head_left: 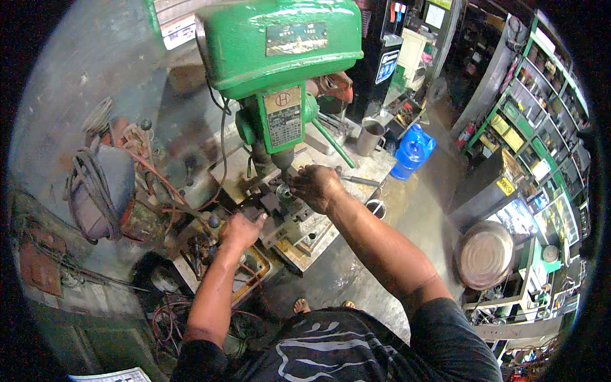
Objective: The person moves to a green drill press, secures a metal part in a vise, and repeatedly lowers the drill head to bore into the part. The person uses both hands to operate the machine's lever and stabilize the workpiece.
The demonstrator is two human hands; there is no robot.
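Observation:
A green drill press (286, 51) stands in front of me, its chuck (284, 158) pointing down over a metal vise (273, 205). A small ring-shaped metal part (283, 190) sits at the vise, below the chuck. My right hand (316, 186) is beside this part, fingers stretched toward it; whether they touch it I cannot tell. At the vise's left side, my left hand (239, 232) has its fingers curled under and its thumb stuck out. What they grip is hidden; a dark ball knob (214, 221) is close by.
The press's feed lever (334, 143) slants down near my right hand. A metal can (370, 137) stands on the worktable (305, 253), with a blue water jug (410, 156) beyond it. Cables (95, 191) hang at left; a tray of tools (251, 280) lies below my left hand. Shelves (541, 121) line the right.

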